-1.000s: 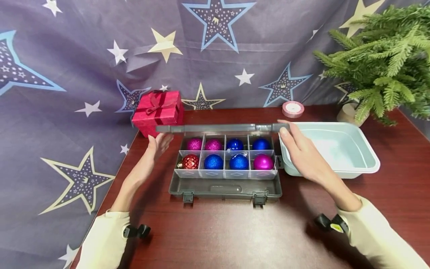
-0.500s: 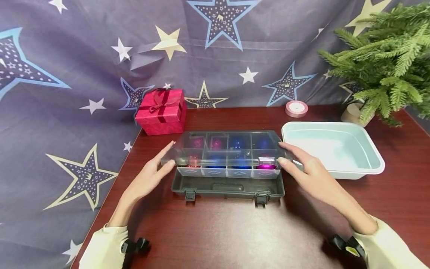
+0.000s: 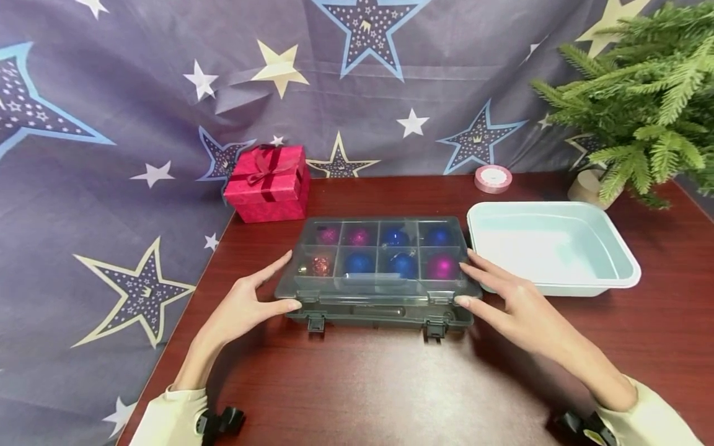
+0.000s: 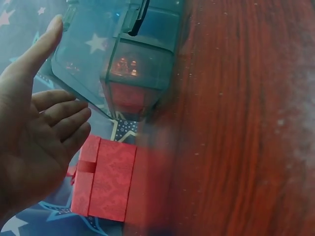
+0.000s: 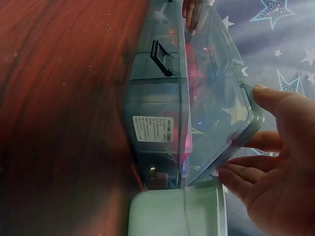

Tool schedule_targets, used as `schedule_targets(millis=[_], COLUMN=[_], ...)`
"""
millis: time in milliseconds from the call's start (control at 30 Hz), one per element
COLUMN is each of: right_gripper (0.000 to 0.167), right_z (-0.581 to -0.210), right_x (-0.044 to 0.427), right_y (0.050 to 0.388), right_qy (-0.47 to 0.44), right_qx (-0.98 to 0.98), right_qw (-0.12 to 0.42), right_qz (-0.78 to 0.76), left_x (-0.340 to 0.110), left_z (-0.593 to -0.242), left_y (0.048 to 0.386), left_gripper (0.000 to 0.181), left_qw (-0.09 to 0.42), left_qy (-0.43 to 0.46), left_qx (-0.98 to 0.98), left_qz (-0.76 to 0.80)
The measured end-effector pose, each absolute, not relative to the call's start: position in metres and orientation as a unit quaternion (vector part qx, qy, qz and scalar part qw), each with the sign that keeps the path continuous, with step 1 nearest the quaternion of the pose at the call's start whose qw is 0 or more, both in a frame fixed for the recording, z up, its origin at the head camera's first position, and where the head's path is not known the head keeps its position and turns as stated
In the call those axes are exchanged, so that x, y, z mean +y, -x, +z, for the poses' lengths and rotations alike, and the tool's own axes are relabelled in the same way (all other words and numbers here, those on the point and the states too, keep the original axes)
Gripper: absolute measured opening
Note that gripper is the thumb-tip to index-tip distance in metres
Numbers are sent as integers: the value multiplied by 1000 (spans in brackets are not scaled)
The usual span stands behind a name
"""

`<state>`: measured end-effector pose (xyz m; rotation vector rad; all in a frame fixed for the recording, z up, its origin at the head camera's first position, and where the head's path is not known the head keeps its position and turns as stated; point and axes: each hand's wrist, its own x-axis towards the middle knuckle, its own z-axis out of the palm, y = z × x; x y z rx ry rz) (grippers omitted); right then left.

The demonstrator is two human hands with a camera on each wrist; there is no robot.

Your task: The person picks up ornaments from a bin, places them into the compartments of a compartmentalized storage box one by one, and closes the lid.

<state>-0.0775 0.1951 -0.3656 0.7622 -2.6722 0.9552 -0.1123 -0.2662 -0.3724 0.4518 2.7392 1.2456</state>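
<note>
A grey see-through plastic organizer box (image 3: 379,319) lies on the table with its hinged lid (image 3: 385,288) lowered nearly onto the base; a gap shows along the front. Under the lid, several glitter and shiny Christmas balls, pink, blue and red, such as a blue ball (image 3: 359,263), fill the compartments. My left hand (image 3: 240,306) is at the lid's left end, fingers extended, thumb at the front corner. At the opposite end, my right hand (image 3: 521,310) touches the lid with thumb and straight fingertips. The front latches, including one latch (image 5: 160,59), hang unfastened.
A pale blue basin (image 3: 558,248) stands close by the box's right end. Farther back are a red gift box (image 3: 268,186), a ribbon roll (image 3: 493,178) and an artificial fir tree (image 3: 641,105). A star-patterned cloth (image 3: 167,136) hangs behind the table.
The lid has swung down toward me from upright to almost flat over the balls. Both hands have come down and nearer with it, staying at its two ends.
</note>
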Motion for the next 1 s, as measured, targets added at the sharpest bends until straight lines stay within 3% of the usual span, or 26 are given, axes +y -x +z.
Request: schedule_targets(millis=[433, 700, 1000], right_gripper=[60, 60, 62], right_z=[-378, -393, -407], right_x=[195, 195, 194], right_y=[71, 71, 72], right_qy=[-279, -286, -289], right_qx=[-911, -911, -901], right_qw=[92, 119, 137], right_qz=[288, 274, 294], left_x=[-262, -261, -261], left_z=[-383, -386, -389], left_y=[107, 106, 102], left_gripper=[99, 102, 91], left_qw=[57, 23, -28], left_qy=[-149, -189, -232], left_qx=[908, 926, 941], left_qz=[388, 328, 246])
